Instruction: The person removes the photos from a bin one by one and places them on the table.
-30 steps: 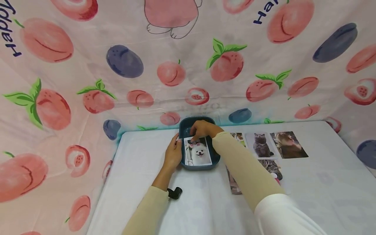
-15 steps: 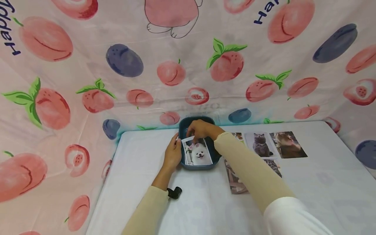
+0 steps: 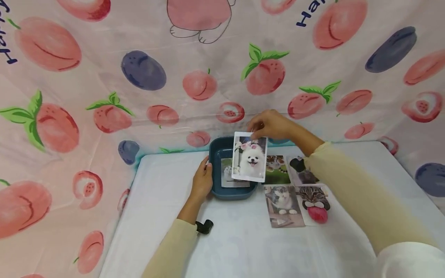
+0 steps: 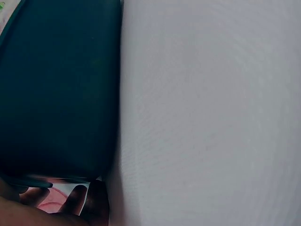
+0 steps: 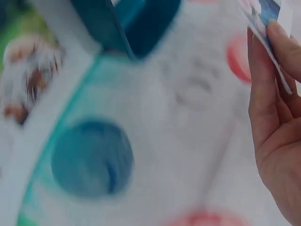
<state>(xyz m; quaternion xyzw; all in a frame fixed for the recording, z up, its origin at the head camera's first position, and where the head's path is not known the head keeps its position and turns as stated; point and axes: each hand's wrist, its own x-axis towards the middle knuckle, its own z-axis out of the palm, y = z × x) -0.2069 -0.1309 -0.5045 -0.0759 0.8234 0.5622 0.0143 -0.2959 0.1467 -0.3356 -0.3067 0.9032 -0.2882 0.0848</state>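
My right hand (image 3: 272, 124) pinches the top edge of a photo card (image 3: 251, 160) of a white fluffy dog, between thumb and fingers, as the right wrist view also shows. The card hangs over the right part of a dark blue plastic bin (image 3: 214, 170). Inside the bin lies another photo card (image 3: 227, 177) with a pale animal, partly covered by the dog card in this view. My left hand (image 3: 202, 179) grips the bin's left side, thumb at the rim; in the left wrist view its fingers (image 4: 77, 200) show at the bin's wall.
To the right of the bin, several cards lie in rows: a tiger card (image 3: 278, 170), a grey cat card (image 3: 306, 177) partly behind the right wrist, a grey-and-white cat card (image 3: 283, 204) and a tabby card (image 3: 314, 199). A fruit-print cloth (image 3: 208, 50) hangs behind the white table (image 3: 243, 239).
My right hand has lifted the dog card out of the bin and moved it up and right, uncovering the card beneath. The left hand stays on the bin.
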